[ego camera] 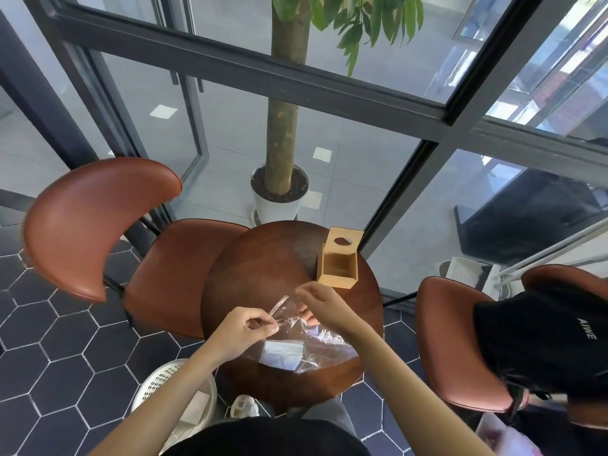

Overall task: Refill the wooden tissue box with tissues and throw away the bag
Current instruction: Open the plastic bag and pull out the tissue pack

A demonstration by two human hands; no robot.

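Glass walls with dark frames close the room on the far side, and a potted tree [279, 179] stands on the grey floor behind them. Nearer, two brown chairs stand at the left [98, 225] and the right [460, 343] of a small round wooden table [263, 264], on a floor of dark six-sided tiles. A white basket [164, 383] with holes in its wall stands on the floor by the person's left side; I judge it is the place for the bag at the end.

On the far right part of the table stands the wooden tissue box [337, 269], open on top and empty as far as I can see. Its lid [343, 240], with a round hole, leans behind it.

On the near part of the table lies the clear plastic bag [316, 347], and the white tissues [281, 353] are inside it. So the step in hand seems to be the opening of the bag; nothing is in the box yet.

Both forearms reach forward over the table edge. The left hand [245, 327] pinches the thin strip at the mouth of the bag between thumb and fingers. The right hand [324, 306] is a little higher and grips the other side of the mouth, knuckles up.

The next move calls for pulling the two sides apart gently, because the thin plastic can tear, and then taking the tissues out.
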